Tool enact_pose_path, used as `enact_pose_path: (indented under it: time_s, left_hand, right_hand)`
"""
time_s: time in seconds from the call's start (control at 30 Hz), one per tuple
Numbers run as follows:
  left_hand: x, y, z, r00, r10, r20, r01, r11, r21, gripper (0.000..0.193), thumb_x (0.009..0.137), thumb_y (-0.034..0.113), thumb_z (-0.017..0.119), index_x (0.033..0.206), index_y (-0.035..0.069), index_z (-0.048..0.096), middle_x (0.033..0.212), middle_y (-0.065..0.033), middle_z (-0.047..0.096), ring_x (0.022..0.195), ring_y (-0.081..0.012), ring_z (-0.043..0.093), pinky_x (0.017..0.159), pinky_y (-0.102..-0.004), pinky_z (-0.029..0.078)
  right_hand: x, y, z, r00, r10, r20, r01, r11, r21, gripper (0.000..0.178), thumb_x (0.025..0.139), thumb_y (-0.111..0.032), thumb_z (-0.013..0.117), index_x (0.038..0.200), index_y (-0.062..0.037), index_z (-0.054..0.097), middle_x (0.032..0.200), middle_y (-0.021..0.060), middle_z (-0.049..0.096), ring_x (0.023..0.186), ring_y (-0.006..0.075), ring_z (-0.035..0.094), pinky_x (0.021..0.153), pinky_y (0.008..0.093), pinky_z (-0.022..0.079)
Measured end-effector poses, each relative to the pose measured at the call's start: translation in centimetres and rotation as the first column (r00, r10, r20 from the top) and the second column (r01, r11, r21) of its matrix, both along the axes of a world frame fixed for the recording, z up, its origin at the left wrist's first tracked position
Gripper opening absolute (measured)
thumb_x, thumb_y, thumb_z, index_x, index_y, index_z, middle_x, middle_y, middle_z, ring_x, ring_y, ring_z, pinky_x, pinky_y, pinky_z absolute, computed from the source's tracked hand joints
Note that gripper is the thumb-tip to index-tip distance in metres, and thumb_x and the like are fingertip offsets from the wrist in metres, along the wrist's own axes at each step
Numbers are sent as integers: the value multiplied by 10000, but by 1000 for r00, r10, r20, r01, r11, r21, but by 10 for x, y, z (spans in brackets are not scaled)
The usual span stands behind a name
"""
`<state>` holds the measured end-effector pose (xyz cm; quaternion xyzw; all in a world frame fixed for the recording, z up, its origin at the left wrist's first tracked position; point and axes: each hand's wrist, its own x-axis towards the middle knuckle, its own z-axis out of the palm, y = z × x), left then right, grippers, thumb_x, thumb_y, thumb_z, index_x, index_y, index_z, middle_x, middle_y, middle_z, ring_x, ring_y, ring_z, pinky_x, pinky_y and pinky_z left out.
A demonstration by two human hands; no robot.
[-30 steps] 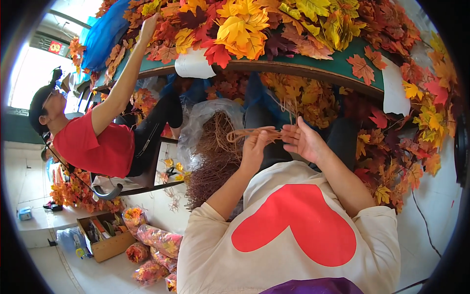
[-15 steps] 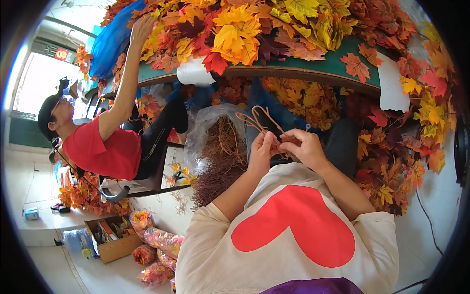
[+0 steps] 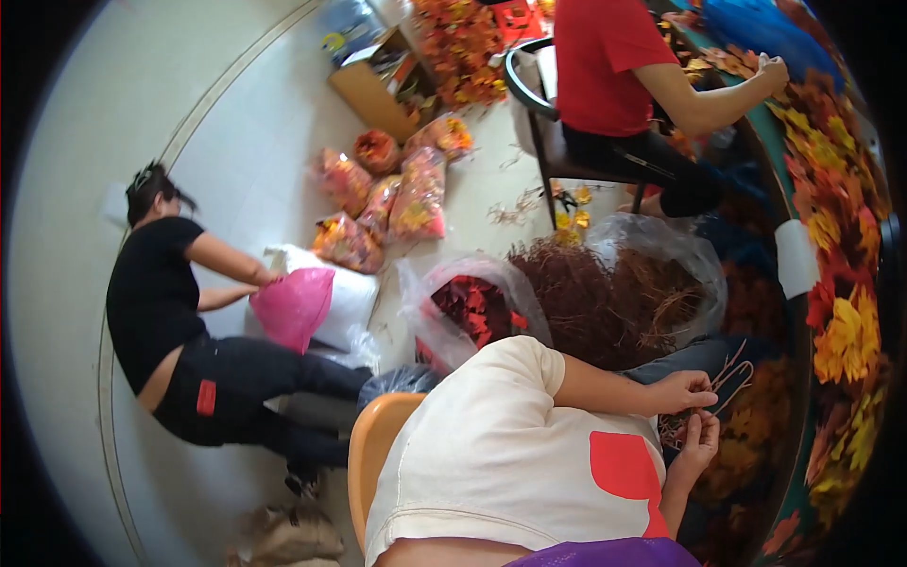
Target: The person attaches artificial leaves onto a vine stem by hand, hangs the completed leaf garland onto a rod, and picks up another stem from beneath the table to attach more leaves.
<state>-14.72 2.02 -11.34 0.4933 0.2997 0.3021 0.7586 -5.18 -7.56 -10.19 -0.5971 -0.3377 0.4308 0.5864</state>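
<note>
My left hand (image 3: pixel 682 391) is closed on a thin bundle of brown stems (image 3: pixel 735 374), whose looped ends stick out past the fingers. Just below it, my right hand (image 3: pixel 695 446) pinches the lower part of the same stems, close to the left fingertips. A reddish-brown tangle of strands shows between the palms, partly hidden by the fingers. Both hands are over my lap, near the table edge. Beside my left arm lies a large heap of dark brown twigs (image 3: pixel 576 298), partly in a clear plastic bag (image 3: pixel 713 269).
The green table (image 3: pixel 780 180) bears orange and yellow artificial leaves (image 3: pixel 844 335). A clear bag of red leaves (image 3: pixel 477 317) stands by the twigs. A person in red (image 3: pixel 614 66) sits at the table; another in black (image 3: pixel 156 293) handles a pink bag (image 3: pixel 295 307). Several filled bags (image 3: pixel 419 194) lie on the floor.
My view has swung left, bringing in the person in black and the floor bags. My hands stay together on the brown stems, now at the right of the picture.
</note>
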Motion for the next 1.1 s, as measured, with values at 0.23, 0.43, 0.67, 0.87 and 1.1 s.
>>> enact_pose_path:
  time_s: [0.23, 0.43, 0.67, 0.87, 1.1]
  left_hand:
    - [-6, 16, 5, 977, 183, -108, -177, 982, 66, 293, 880, 266, 539, 690, 43, 521, 617, 4, 507, 563, -71, 454, 507, -245, 371]
    - [8, 36, -8, 932, 235, -276, -163, 952, 260, 474, 921, 337, 378, 693, 11, 634, 515, -57, 516, 480, -151, 507, 500, -287, 412]
    - [6, 39, -38, 874, 322, -364, -234, 935, 266, 439, 920, 302, 380, 689, 31, 638, 566, -99, 576, 498, -191, 557, 520, -315, 437]
    - [-38, 115, -87, 657, 577, -486, -597, 791, 133, 450, 914, 373, 388, 684, 48, 598, 579, -63, 528, 543, -208, 536, 522, -347, 461]
    - [-42, 150, -79, 768, 640, -28, -494, 564, -662, 403, 911, 430, 404, 715, 87, 487, 547, 2, 430, 428, -124, 437, 389, -273, 377]
  right_hand:
    - [-4, 9, 12, 998, 12, 62, -21, 988, 156, 103, 900, -114, 494, 906, -26, 548, 876, 52, 579, 791, 99, 545, 744, 212, 444]
    - [-7, 8, 7, 983, 107, 148, -146, 948, 282, 179, 931, -135, 435, 805, -22, 491, 839, 71, 542, 819, 133, 542, 764, 241, 439]
    - [-17, 24, 2, 978, 161, -136, -138, 977, 160, 385, 963, -291, 358, 650, -68, 381, 593, -6, 368, 541, 71, 334, 541, 207, 308]
    - [-14, -4, 13, 985, 172, 0, -171, 981, 89, 411, 947, -277, 384, 588, -77, 373, 493, -17, 334, 437, 53, 266, 477, 206, 284]
    - [10, -3, 30, 997, -76, -14, 77, 989, 129, 346, 934, -245, 434, 640, -62, 454, 519, -10, 388, 445, 62, 348, 441, 201, 327]
